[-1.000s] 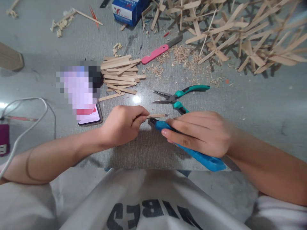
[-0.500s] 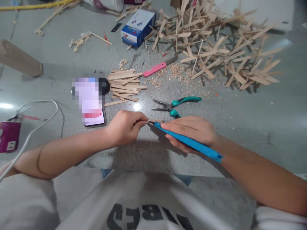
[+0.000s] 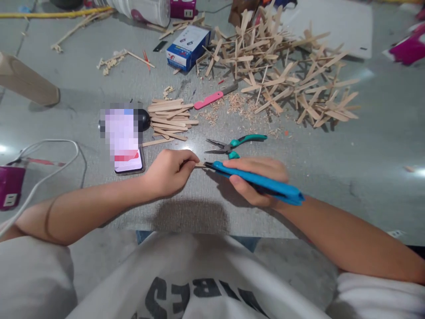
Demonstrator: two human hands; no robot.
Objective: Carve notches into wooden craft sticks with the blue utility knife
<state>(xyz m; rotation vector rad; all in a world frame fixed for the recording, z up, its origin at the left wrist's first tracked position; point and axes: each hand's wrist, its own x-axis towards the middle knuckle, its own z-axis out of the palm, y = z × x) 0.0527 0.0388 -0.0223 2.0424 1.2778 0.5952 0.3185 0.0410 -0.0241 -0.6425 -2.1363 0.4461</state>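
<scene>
Between the thumb and fingers of my left hand (image 3: 172, 173) is a wooden craft stick (image 3: 200, 164), pinched near one end. My right hand (image 3: 262, 177) is wrapped round a long blue-handled tool (image 3: 259, 178) whose dark tip meets the stick just right of my left fingertips. I cannot make out the tool's exact kind. Just beyond my hands lie needle-nose pliers (image 3: 229, 147) with teal handles. A bundle of loose craft sticks (image 3: 171, 118) rests further up, past my left hand.
Crossed craft sticks (image 3: 282, 66) are heaped at the back right. Wood shavings lie around a pink-handled knife (image 3: 209, 100). A phone (image 3: 128, 166) sits beyond my left forearm, near a white cable (image 3: 75, 146). A blue-and-white box (image 3: 187, 46) stands at the back.
The blue-handled tool has turned flatter and its rear end has risen slightly in view. My left hand keeps its pinch on the craft stick. The whole view has shifted a little.
</scene>
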